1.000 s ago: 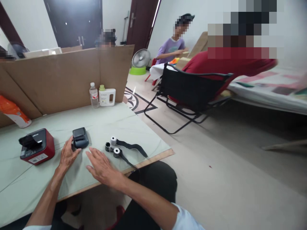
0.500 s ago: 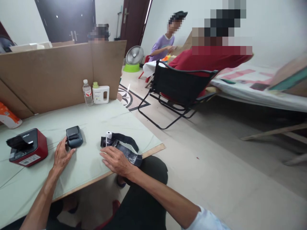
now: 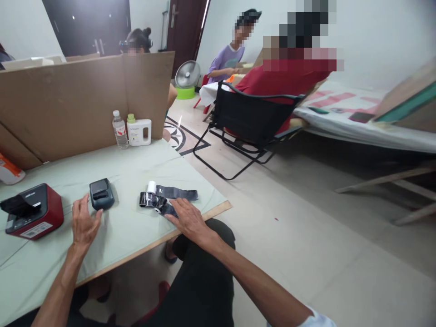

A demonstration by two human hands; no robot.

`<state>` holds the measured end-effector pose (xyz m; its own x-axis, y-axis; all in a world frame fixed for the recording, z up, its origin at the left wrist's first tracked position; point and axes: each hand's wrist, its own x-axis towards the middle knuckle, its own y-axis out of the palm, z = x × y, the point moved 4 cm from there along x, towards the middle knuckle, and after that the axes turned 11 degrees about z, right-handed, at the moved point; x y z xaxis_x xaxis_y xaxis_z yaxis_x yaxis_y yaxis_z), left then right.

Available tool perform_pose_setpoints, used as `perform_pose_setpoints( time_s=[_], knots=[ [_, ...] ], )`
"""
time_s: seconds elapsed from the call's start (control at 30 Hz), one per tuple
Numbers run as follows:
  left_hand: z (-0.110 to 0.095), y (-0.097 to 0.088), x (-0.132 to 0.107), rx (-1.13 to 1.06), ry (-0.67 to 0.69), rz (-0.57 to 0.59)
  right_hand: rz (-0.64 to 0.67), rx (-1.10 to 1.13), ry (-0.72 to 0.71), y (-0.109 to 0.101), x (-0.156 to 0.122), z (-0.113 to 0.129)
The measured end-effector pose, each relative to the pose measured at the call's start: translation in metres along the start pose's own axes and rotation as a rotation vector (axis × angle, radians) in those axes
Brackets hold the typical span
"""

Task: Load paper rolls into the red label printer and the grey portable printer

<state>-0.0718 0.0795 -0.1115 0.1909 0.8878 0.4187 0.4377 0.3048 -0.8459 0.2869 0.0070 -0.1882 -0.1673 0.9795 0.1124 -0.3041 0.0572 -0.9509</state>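
Note:
My left hand lies open on the pale green table, fingers spread, just short of a small dark handheld printer. My right hand rests flat and open on the near end of a black ribbon strip. The strip trails from several small rolls, one of them white, near the table's front edge. A red and black label printer stands at the left.
A water bottle and a white jug stand against a cardboard screen at the table's back. A black folding chair with a seated person, a fan and other people lie beyond on the tiled floor.
My right hand moved from beside the left hand across to the rolls and ribbon, which shifted and bunched. My left hand drew back slightly from the dark printer.

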Motion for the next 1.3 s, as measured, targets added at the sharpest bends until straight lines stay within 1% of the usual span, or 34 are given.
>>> perform_pose_setpoints(
  time_s=[0.07,0.1,0.17,0.23,0.3,0.43,0.53,0.6,0.77,0.87,1.0,1.17,1.3],
  knots=[
    [-0.021,-0.005,-0.002,0.034,0.074,-0.060,0.022,0.020,0.007,0.010,0.001,-0.006],
    [-0.032,-0.005,-0.002,0.034,0.118,-0.062,0.031,0.032,0.013,0.013,0.002,-0.008],
    [-0.054,0.001,-0.003,-0.008,0.203,-0.004,0.039,0.051,0.031,0.013,0.003,-0.010],
    [-0.072,0.015,-0.001,-0.085,0.253,0.114,0.044,0.063,0.050,0.006,0.005,-0.009],
    [-0.087,0.034,0.005,-0.161,0.254,0.250,0.065,0.068,0.055,-0.005,0.007,-0.005],
    [-0.109,0.070,0.027,-0.210,0.149,0.499,0.107,0.071,0.030,-0.023,0.010,0.005],
    [-0.121,0.087,0.042,-0.166,0.076,0.623,0.114,0.073,0.021,-0.028,0.011,0.008],
    [-0.125,0.092,0.048,-0.131,0.043,0.654,0.115,0.078,0.023,-0.028,0.011,0.007],
    [-0.125,0.098,0.050,-0.142,-0.001,0.641,0.113,0.120,0.026,-0.028,0.013,0.005],
    [-0.122,0.097,0.048,-0.174,-0.012,0.663,0.119,0.145,0.031,-0.032,0.014,0.007],
    [-0.119,0.091,0.050,-0.199,-0.020,0.681,0.119,0.160,0.029,-0.037,0.018,0.011],
    [-0.110,0.086,0.051,-0.341,-0.072,0.681,0.102,0.161,0.006,-0.032,0.026,0.013],
    [-0.106,0.085,0.046,-0.464,-0.070,0.683,0.057,0.219,-0.042,-0.026,0.029,0.013]
  ],
)
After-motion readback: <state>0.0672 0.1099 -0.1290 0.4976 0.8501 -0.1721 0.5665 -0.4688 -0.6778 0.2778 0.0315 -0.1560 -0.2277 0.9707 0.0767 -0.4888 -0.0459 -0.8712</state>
